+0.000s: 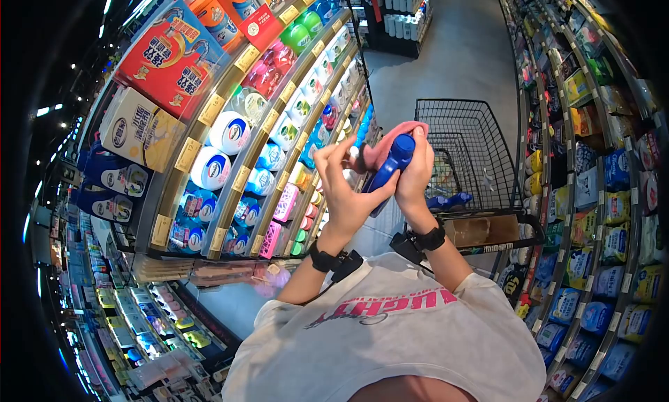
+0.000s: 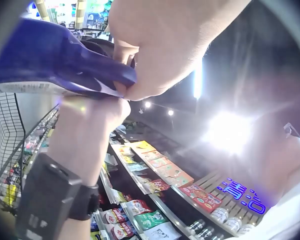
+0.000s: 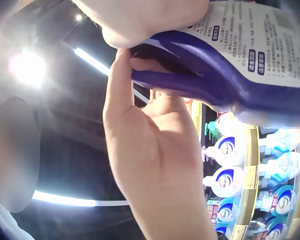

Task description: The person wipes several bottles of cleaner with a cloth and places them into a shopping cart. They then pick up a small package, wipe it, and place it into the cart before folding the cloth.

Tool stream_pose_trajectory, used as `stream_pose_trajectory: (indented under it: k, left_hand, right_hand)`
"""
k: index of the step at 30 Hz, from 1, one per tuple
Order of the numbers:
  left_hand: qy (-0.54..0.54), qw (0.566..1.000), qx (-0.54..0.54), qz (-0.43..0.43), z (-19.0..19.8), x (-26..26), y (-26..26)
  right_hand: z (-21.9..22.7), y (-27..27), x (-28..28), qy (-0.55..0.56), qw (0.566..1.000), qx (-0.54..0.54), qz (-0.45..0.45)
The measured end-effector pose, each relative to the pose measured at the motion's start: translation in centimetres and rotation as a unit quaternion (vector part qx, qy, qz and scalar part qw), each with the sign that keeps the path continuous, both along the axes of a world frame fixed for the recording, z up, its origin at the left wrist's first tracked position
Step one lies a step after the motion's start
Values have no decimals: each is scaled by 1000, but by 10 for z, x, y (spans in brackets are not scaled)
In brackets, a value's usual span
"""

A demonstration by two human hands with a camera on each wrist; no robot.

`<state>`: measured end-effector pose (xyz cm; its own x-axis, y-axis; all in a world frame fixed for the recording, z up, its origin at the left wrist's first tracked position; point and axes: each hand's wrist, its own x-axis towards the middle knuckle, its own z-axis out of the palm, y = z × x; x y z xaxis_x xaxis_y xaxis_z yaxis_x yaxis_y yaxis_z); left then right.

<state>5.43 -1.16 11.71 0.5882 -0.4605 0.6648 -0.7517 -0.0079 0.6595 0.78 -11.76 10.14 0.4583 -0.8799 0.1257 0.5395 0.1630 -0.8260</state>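
Between both hands, in front of the chest, is a dark blue bottle [image 1: 390, 166] with a blue cap and a loop handle; its white printed label shows in the right wrist view. My left hand [image 1: 345, 193] pinches the bottle near the handle, thumb against it and other fingers spread upward in the head view. From the other side, my right hand [image 1: 417, 172] grips it, fingers close to the cap. Behind the bottle shows a pink, soft-looking piece [image 1: 380, 147]. In the left wrist view both hands meet at the bottle's handle [image 2: 107, 70].
A black wire shopping cart [image 1: 481, 133] stands ahead, with another blue bottle [image 1: 449, 201] in it and a brown item [image 1: 481, 230] near its handlebar. Shelves of white pump bottles [image 1: 228, 133] and boxes line the left side. Packet-filled shelves [image 1: 592, 214] run along the right. Grey floor [image 1: 460, 60] stretches between them.
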Motion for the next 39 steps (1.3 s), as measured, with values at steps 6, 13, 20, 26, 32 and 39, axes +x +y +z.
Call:
stream_pose_trajectory:
  k: [6, 13, 20, 26, 32, 39]
  left_hand:
    - [-200, 978, -64, -13, -20, 6, -4]
    - [207, 953, -219, -37, 15, -8, -10]
    - [201, 939, -277, 1, 69, 19, -7]
    - [220, 951, -217, -5, 60, 26, 14]
    - [342, 893, -219, -196, 51, 31, 28]
    - [282, 945, -74, -146, 55, 25, 37]
  right_hand:
    - [14, 15, -9, -19, 999, -31, -5]
    - [25, 25, -2, 1, 919, -388, -76]
    - [-2, 36, -16, 69, 801, -595, 15]
    - [10, 38, -3, -20, 939, -322, 118]
    - [17, 9, -21, 27, 935, -89, 343]
    - [34, 12, -34, 23, 950, -57, 306]
